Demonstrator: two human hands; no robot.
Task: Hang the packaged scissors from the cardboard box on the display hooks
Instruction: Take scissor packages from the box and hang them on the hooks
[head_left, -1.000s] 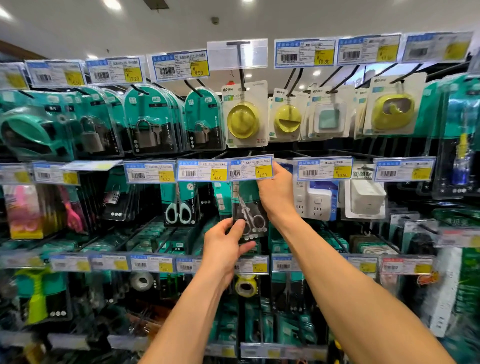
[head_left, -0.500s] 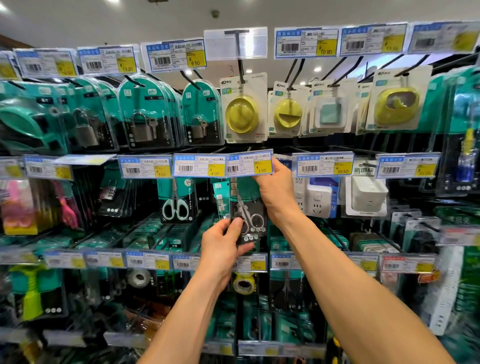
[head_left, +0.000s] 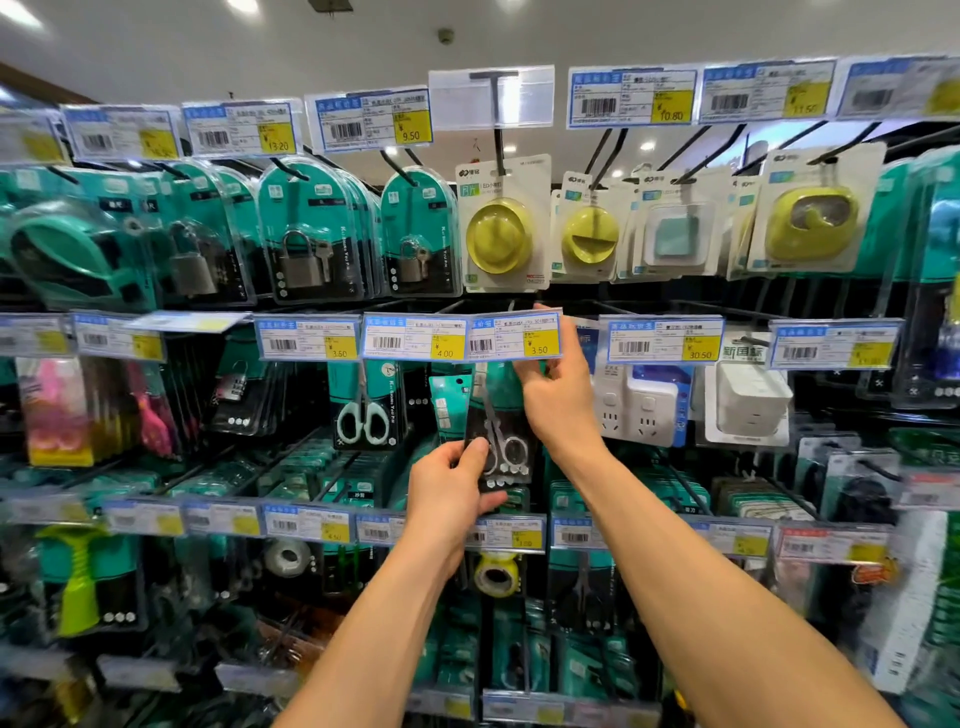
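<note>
A pack of small silver scissors (head_left: 501, 441) on a teal and black card hangs in the middle row of the display wall. My left hand (head_left: 449, 491) grips the pack's lower left corner from below. My right hand (head_left: 558, 395) reaches up beside it and pinches the lower edge of the 3.50 price tag (head_left: 514, 338) at the hook's tip. The hook itself is hidden behind the tag and my hand. Another pack of white-handled scissors (head_left: 363, 410) hangs one hook to the left. The cardboard box is out of view.
Padlock packs (head_left: 306, 234) and yellow hook packs (head_left: 501, 228) fill the top row. White socket packs (head_left: 641, 410) hang just right of my right hand. Pink items (head_left: 57, 410) hang far left, tape rolls (head_left: 496, 574) below. Price tags jut out along every row.
My right hand has shifted from behind the 3.50 tag to gripping its lower right edge. My left hand still holds the scissors pack in about the same place. The camera tilted slightly.
</note>
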